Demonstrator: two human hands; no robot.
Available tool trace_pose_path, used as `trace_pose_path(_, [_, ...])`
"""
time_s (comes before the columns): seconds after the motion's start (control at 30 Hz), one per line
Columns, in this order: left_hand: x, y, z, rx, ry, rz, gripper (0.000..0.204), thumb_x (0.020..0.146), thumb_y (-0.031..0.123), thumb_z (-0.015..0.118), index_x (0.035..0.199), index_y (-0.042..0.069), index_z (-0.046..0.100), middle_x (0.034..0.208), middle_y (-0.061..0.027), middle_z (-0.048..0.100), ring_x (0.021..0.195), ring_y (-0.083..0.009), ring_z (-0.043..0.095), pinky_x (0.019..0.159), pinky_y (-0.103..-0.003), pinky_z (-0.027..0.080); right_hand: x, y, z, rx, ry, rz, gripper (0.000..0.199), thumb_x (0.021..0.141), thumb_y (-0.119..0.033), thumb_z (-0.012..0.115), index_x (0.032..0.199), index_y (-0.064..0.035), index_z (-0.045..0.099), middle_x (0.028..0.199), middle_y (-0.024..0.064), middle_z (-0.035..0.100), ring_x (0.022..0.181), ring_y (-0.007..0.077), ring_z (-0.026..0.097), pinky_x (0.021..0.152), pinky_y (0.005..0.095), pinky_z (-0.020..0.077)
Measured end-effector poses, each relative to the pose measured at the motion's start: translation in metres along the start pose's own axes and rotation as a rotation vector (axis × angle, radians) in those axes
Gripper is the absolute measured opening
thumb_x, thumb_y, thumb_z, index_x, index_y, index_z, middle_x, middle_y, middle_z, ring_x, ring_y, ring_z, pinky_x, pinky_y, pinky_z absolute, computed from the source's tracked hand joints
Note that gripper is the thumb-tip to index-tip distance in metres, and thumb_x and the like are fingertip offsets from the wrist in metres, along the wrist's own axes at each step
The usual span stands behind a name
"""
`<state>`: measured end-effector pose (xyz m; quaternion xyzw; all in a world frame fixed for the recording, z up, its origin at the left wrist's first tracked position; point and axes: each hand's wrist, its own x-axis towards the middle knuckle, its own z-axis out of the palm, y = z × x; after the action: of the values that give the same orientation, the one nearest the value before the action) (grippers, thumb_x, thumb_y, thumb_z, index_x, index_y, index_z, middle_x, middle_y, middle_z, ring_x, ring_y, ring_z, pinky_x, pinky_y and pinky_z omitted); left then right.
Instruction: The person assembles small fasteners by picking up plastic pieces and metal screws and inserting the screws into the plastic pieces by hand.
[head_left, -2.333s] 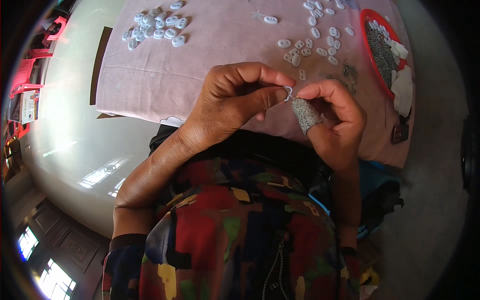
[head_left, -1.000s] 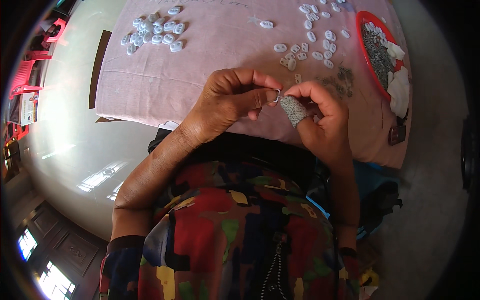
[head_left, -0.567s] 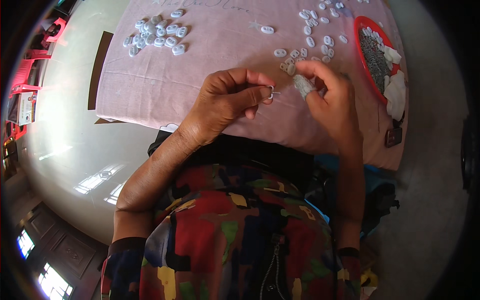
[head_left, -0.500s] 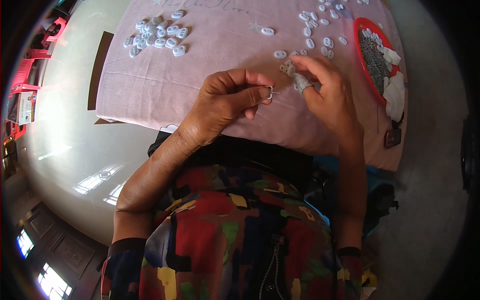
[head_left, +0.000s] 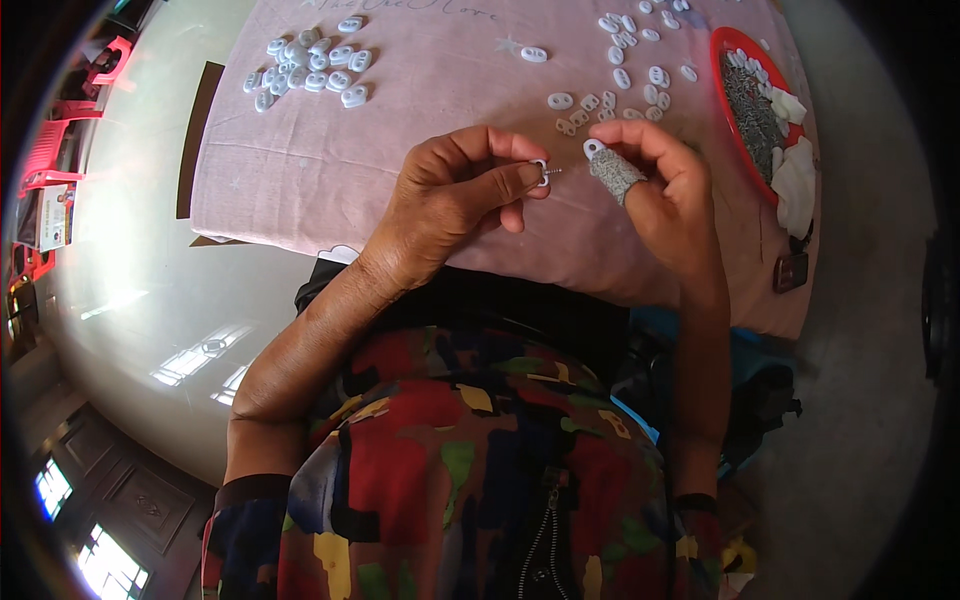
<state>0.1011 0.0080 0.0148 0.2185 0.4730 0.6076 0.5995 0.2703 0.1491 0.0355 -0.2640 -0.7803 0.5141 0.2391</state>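
Note:
Between thumb and fingertips, my left hand (head_left: 448,200) pinches a small white plastic piece (head_left: 543,180) with a screw (head_left: 556,171) sticking out to the right. Facing it, my right hand (head_left: 675,200) grips a white piece with a hole (head_left: 592,148) between its index finger and its thumb, which wears a grey knitted finger cover (head_left: 615,175). The two hands are a short way apart above the pink cloth (head_left: 420,90). Just beyond the right fingertips lie several off-white pieces (head_left: 578,118).
A heap of white two-hole pieces (head_left: 318,80) lies at the far left, with others scattered at the far right. On the right, a red tray (head_left: 716,75) holds grey screws (head_left: 748,110), white pieces and white cloth (head_left: 796,180). A small dark object (head_left: 790,272) sits near the table's right edge.
My right hand has come away from the off-white pieces on the cloth, now with a white piece in its fingers. My left hand stays nearly still with its piece and screw.

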Motion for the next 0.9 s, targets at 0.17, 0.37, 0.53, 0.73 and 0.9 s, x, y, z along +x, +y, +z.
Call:
trace_pose_path(0.17, [-0.001, -0.003, 0.002, -0.020, 0.006, 0.032, 0.014, 0.093, 0.010, 0.063, 0.106, 0.004, 0.064, 0.089, -0.0042, 0.068, 0.064, -0.0057, 0.055, 0.061, -0.018, 0.045, -0.010, -0.019, 0.005, 0.212, -0.012, 0.298, 0.020, 0.087, 0.001, 0.061, 0.106, 0.0030, 0.067, 0.090, 0.0005, 0.066, 0.085, 0.0063, 0.060, 0.074, 0.0203, 0.0464])
trace_pose_path(0.37, [-0.003, -0.006, 0.003, 0.028, -0.007, 0.113, 0.014, 0.093, 0.008, 0.063, 0.105, 0.003, 0.064, 0.088, -0.0045, 0.067, 0.064, -0.0061, 0.055, 0.060, -0.018, 0.045, -0.019, -0.021, 0.007, 0.276, 0.007, 0.361, 0.018, 0.088, -0.002, 0.061, 0.104, 0.0023, 0.069, 0.093, 0.0025, 0.068, 0.088, 0.0071, 0.061, 0.079, 0.0204, 0.0472])
trace_pose_path(0.53, [-0.005, -0.004, 0.005, 0.082, -0.008, 0.122, 0.014, 0.093, 0.008, 0.063, 0.105, 0.002, 0.064, 0.086, -0.0043, 0.066, 0.063, -0.0063, 0.054, 0.059, -0.019, 0.045, -0.022, -0.026, 0.012, 0.231, 0.033, 0.344, 0.018, 0.087, 0.000, 0.063, 0.104, 0.0033, 0.068, 0.096, 0.0043, 0.069, 0.089, 0.0080, 0.062, 0.081, 0.0210, 0.0477])
trace_pose_path(0.73, [-0.003, -0.008, 0.006, 0.117, 0.010, 0.176, 0.014, 0.092, 0.006, 0.063, 0.105, 0.000, 0.064, 0.085, -0.0039, 0.066, 0.064, -0.0059, 0.053, 0.059, -0.019, 0.044, -0.024, -0.025, 0.015, 0.241, 0.041, 0.319, 0.019, 0.086, 0.003, 0.062, 0.103, 0.0054, 0.068, 0.096, 0.0064, 0.069, 0.089, 0.0093, 0.063, 0.083, 0.0222, 0.0491])
trace_pose_path(0.9, [-0.003, -0.009, 0.005, 0.143, 0.009, 0.174, 0.014, 0.091, 0.004, 0.064, 0.104, 0.000, 0.064, 0.085, -0.0032, 0.066, 0.064, -0.0058, 0.053, 0.059, -0.019, 0.044, -0.023, -0.023, 0.017, 0.248, 0.023, 0.295, 0.019, 0.086, 0.003, 0.061, 0.103, 0.0055, 0.067, 0.096, 0.0063, 0.069, 0.089, 0.0092, 0.063, 0.082, 0.0220, 0.0493])
